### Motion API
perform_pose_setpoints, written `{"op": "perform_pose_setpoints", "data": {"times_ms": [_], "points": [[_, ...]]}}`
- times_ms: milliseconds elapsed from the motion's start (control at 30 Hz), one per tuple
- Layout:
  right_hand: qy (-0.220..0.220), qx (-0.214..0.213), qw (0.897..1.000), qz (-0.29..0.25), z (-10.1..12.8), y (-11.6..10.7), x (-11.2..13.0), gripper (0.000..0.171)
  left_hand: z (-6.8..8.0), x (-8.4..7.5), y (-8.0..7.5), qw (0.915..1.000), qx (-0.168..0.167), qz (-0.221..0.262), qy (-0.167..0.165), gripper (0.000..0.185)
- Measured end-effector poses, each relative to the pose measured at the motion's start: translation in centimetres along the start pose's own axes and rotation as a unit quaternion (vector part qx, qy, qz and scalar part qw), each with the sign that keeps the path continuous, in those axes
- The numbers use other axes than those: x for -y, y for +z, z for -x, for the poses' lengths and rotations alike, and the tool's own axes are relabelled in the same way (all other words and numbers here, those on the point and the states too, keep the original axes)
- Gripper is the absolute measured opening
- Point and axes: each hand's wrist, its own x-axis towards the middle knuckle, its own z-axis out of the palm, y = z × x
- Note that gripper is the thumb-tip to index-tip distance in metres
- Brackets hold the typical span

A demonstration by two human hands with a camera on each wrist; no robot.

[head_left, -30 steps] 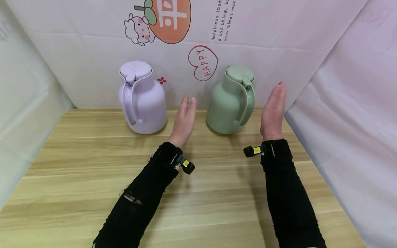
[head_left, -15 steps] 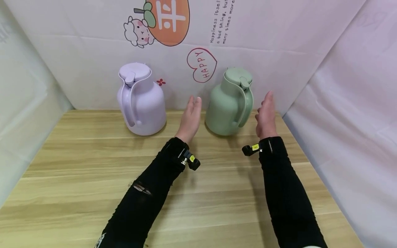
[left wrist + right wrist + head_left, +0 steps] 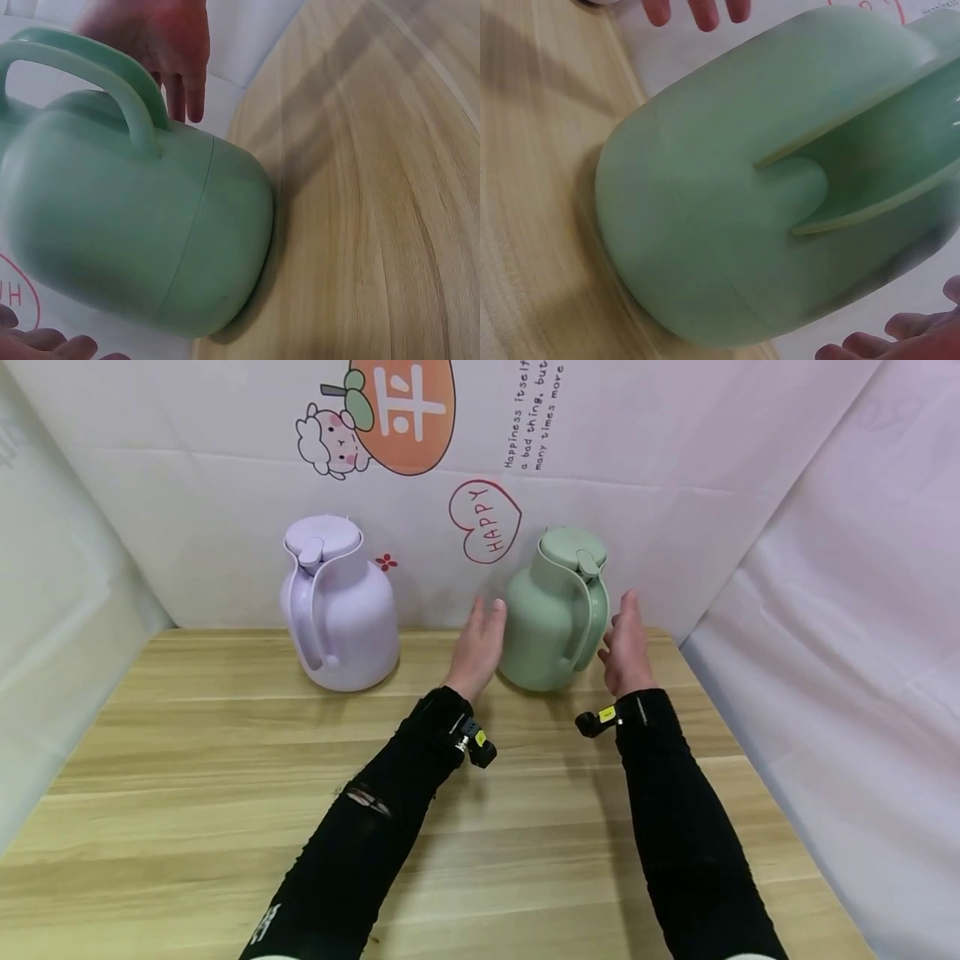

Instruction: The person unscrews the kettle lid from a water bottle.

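A green thermos jug (image 3: 546,618) stands upright on the wooden table, its handle turned toward the front right. My left hand (image 3: 478,647) is at the jug's left side with straight fingers, the fingertips right at its body in the head view. On the other side my right hand (image 3: 627,647) holds its fingers extended, close beside the handle. In the left wrist view the green jug (image 3: 142,210) lies between both hands, with the right hand (image 3: 161,45) behind the handle. The right wrist view has the jug (image 3: 727,195) filling the middle, fingertips showing at either side.
A lilac thermos jug (image 3: 348,610) of the same shape stands to the left on the wooden table (image 3: 225,777). Behind both jugs hangs a white printed cloth (image 3: 637,443), and more white cloth (image 3: 847,610) closes off the right side.
My left hand has moved right to the green jug's left side. My right hand has come left toward its handle. Both jugs stay standing where they were.
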Motion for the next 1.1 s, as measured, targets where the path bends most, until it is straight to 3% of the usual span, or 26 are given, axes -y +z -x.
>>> {"op": "perform_pose_setpoints", "data": {"times_ms": [333, 633, 867, 1100], "points": [[-0.029, 0.033, 0.999, 0.024, 0.3, 0.8, -0.8, 0.078, -0.9, 0.7, 1.2, 0.9997, 0.019, 0.006, -0.013, 0.08], [-0.065, 0.048, 0.997, 0.012, 0.0, 1.5, -1.2, 0.062, -1.3, 0.5, 1.8, 0.9984, 0.051, -0.021, 0.011, 0.08], [-0.076, 0.028, 0.996, 0.035, 0.0, 1.9, -1.4, 0.06, -1.4, 0.6, 1.9, 0.998, 0.056, -0.023, 0.02, 0.077], [-0.095, 0.037, 0.994, 0.048, 0.0, 1.9, -1.8, 0.061, -1.5, 0.7, 2.0, 0.9978, 0.057, -0.026, 0.025, 0.076]]}}
